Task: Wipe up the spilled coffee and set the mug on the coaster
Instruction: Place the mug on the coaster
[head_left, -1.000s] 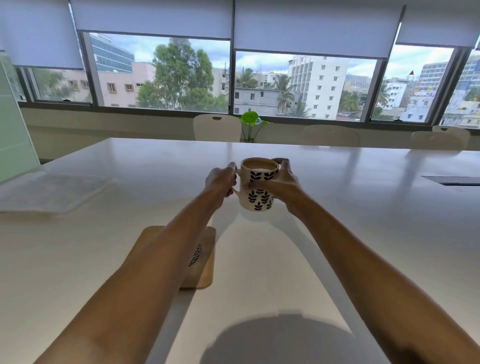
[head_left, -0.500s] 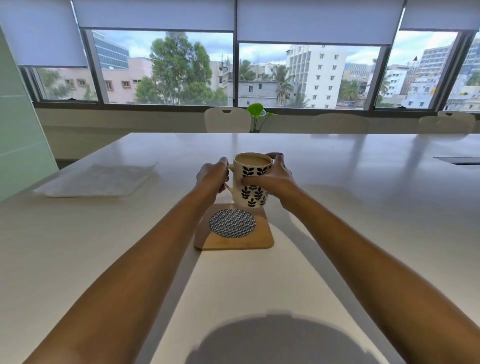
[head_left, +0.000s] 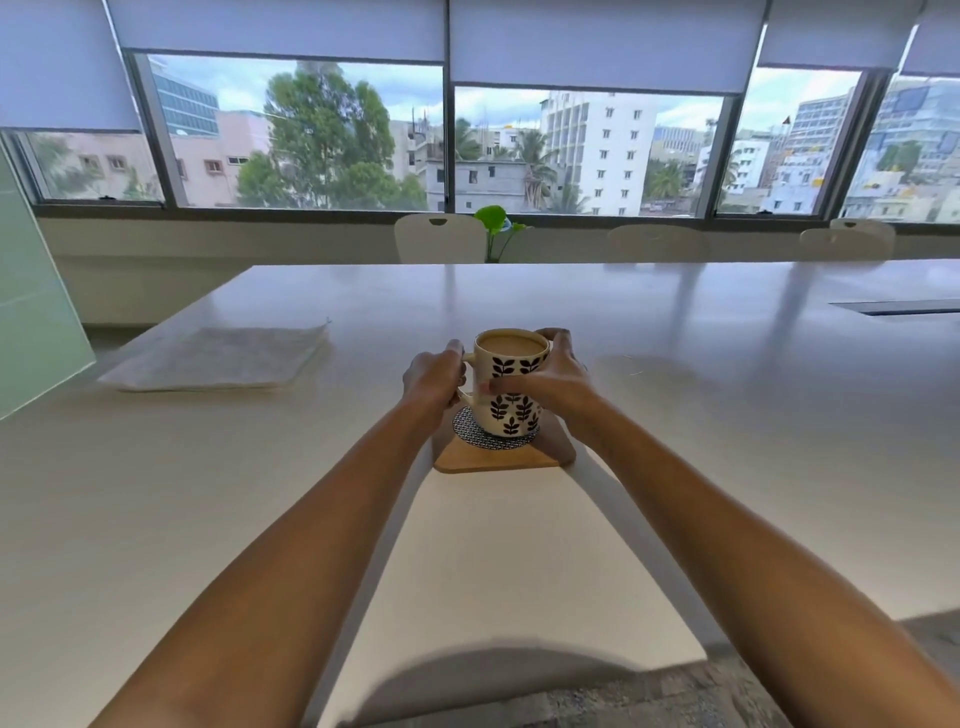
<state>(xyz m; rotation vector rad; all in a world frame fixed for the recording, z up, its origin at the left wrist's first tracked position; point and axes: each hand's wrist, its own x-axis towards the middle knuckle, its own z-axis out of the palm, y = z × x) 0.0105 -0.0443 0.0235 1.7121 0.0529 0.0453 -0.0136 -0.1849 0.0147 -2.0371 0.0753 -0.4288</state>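
left hand (head_left: 431, 382) bare | right hand (head_left: 553, 382) bare | both forearms (head_left: 291, 561) bare

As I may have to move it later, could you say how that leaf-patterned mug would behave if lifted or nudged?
The leaf-patterned mug looks glazed ceramic: probably rigid, breakable if dropped. The coffee reaches nearly to its rim, so it is likely heavyish and may slosh if nudged sharply. Its straight sides and wide base suggest it resists tipping.

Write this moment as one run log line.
mug: upright, on or just above coaster | left hand: grips handle | right hand: grips mug side
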